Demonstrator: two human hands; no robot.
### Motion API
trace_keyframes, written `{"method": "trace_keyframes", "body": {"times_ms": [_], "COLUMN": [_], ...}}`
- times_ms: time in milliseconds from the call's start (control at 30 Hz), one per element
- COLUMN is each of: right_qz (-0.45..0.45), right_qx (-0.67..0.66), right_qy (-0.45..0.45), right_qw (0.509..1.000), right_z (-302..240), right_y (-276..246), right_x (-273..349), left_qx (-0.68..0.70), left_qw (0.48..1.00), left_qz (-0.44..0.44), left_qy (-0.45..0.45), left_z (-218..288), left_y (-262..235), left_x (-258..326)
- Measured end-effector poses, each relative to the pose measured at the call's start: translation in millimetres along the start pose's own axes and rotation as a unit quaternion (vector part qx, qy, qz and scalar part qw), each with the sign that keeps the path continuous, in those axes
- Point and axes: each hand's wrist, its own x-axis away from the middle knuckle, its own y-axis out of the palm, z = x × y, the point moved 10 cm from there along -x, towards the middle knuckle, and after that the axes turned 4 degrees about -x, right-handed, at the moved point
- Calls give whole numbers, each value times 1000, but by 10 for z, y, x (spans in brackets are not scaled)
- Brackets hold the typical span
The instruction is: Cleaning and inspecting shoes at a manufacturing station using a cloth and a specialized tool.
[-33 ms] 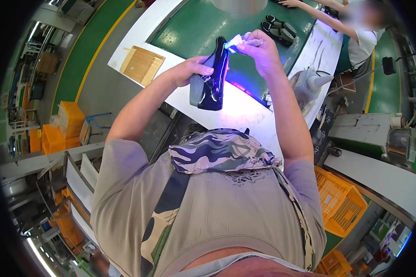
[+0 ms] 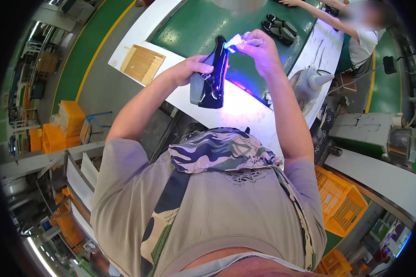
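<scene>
A glossy black shoe (image 2: 219,85) with a grey sole is held up on its side over the near edge of the worktable. My left hand (image 2: 189,70) is closed around its sole side, thumb laid across it. My right hand (image 2: 265,53) pinches a crumpled white cloth (image 2: 235,42), which touches the shoe near its far end. Bluish-purple light falls on the cloth and along the shoe's right side. The fingers of my left hand behind the shoe are hidden.
A green conveyor belt (image 2: 194,30) runs beyond my hands, carrying a pair of black shoes (image 2: 280,30). A taped cardboard piece (image 2: 143,63) lies left on the white table. Right of my forearm stands a grey container with a spout (image 2: 305,83). A co-worker's arm (image 2: 326,19) reaches in at far right.
The near end of the shoe has risen very slightly, away from me. Both hands keep their hold, and the cloth stays at the same spot.
</scene>
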Motion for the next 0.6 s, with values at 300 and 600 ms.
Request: {"method": "trace_keyframes", "body": {"times_ms": [300, 600], "right_qz": [-75, -89], "right_qx": [-7, -41], "right_qy": [7, 68], "right_qw": [997, 993], "right_z": [224, 173], "right_y": [221, 241], "right_x": [294, 606], "left_qx": [186, 280], "left_qw": [978, 950], "left_qz": [77, 125], "left_qy": [-61, -58], "left_z": [-472, -850], "left_y": [-241, -67], "left_x": [66, 66]}}
